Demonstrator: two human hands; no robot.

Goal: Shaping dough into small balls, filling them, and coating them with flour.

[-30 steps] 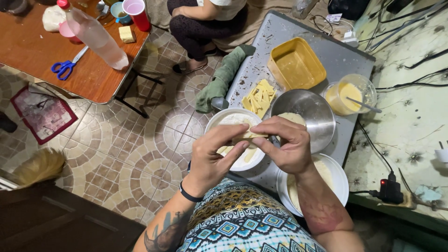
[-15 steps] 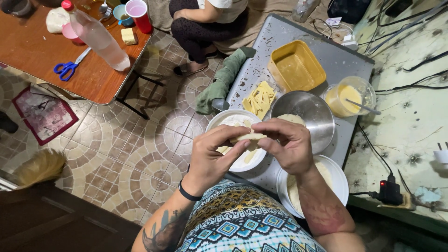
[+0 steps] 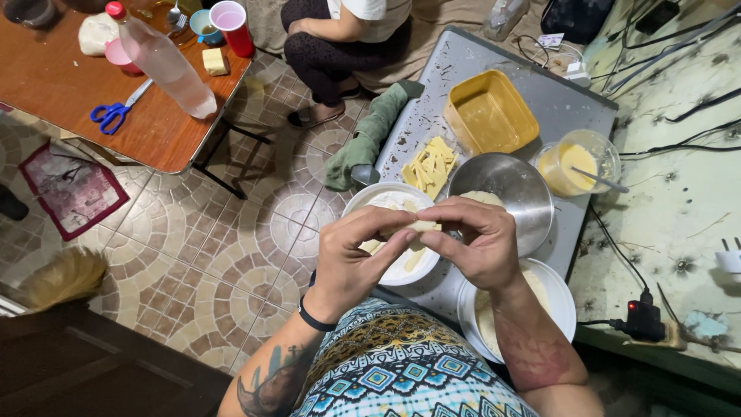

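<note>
A grey metal tray [image 3: 540, 89] is lying at the right of the view, bearing the working vessels. A brown wooden table [image 3: 85, 147] is standing at upper left, carrying a clear plastic bottle [image 3: 166, 66], blue-handled scissors [image 3: 112, 112] and a red cup [image 3: 231, 23]. Another person [image 3: 347, 31] is sitting at the top of the view, beyond a green cloth [image 3: 367, 135] draped over the tray's left edge.

On the tray, a yellow rectangular container [image 3: 490, 112] is resting near the far end. A steel bowl [image 3: 513, 193] is sitting just nearer, beside a clear cup of yellow liquid [image 3: 575, 158]. A pile of pale cheese strips [image 3: 430, 164] is lying to the left of the steel bowl. A white bowl of flour [image 3: 378, 202] is standing under the hands, and a second white bowl [image 3: 552, 289] is standing beneath the right forearm.

The left hand [image 3: 351, 259] and the right hand [image 3: 478, 243] are meeting above the white bowl of flour. Both are gripping one small pale piece of dough [image 3: 421, 227]. The piece is sitting between the two hands, pinched by the left thumb and forefinger on one side and by the right fingertips on the other. Only its top edge is showing; the remainder is hidden behind the fingers.
</note>
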